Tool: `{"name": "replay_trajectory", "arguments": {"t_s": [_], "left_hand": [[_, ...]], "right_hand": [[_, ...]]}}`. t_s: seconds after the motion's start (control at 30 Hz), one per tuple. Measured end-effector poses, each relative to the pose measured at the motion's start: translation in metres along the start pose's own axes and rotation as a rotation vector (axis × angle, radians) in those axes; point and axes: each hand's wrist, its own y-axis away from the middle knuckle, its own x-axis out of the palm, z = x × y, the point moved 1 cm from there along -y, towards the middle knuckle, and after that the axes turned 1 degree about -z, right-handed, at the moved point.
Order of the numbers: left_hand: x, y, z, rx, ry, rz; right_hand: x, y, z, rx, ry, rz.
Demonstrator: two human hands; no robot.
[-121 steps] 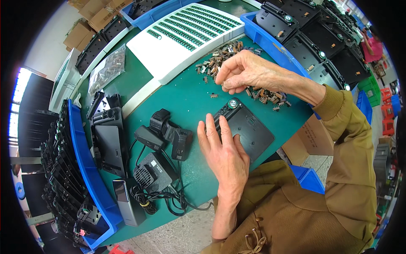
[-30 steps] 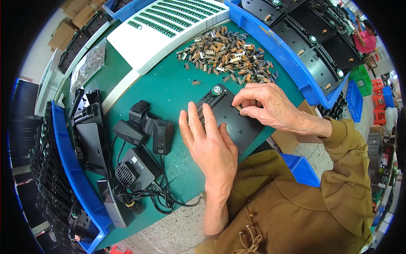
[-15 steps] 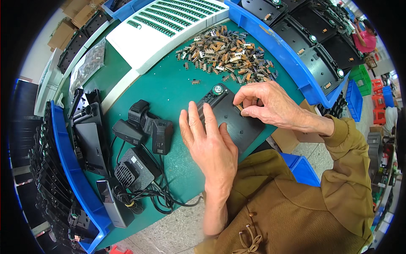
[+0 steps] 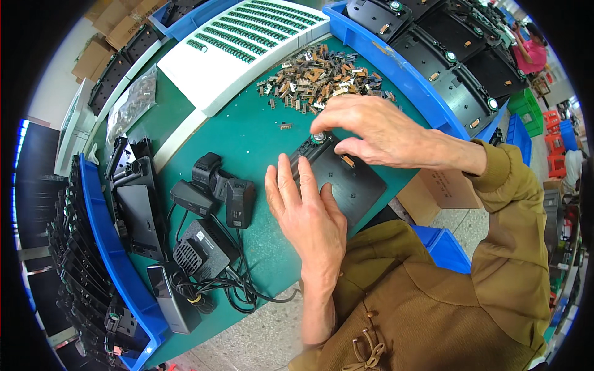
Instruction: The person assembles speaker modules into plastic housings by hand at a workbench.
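Note:
A flat black plastic panel lies on the green table in front of me. My left hand rests on its left side, fingers stretched out and spread. Near the panel's far corner is a round silver button-like part with a green rim. My right hand hovers over that corner, its index fingertip at the round part and its thumb apart; I see nothing held between them. A small tan slide-switch-like part sits in the panel, just below the right thumb.
A heap of small pin parts lies beyond the panel. A white foam tray holds rows of green ring parts. Blue bins with black panels stand right and left. Black cabled devices sit left. A person in pink is far right.
My right hand has moved left and away from me, from the small tan part to the round part, and its pinch has opened. The left hand stays on the panel.

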Motion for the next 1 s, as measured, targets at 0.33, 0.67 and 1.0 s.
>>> {"name": "replay_trajectory", "arguments": {"t_s": [0.33, 0.67, 1.0], "left_hand": [[0.003, 0.003, 0.0, -0.025, 0.035, -0.032], [-0.007, -0.002, 0.0, 0.016, 0.121, -0.081], [-0.012, 0.001, -0.012, 0.067, 0.262, -0.27]], "right_hand": [[0.03, -0.017, -0.006, -0.191, 0.089, 0.076], [0.019, -0.018, -0.003, -0.231, 0.15, -0.072], [-0.021, 0.002, -0.005, -0.104, 0.379, -0.174]]}}
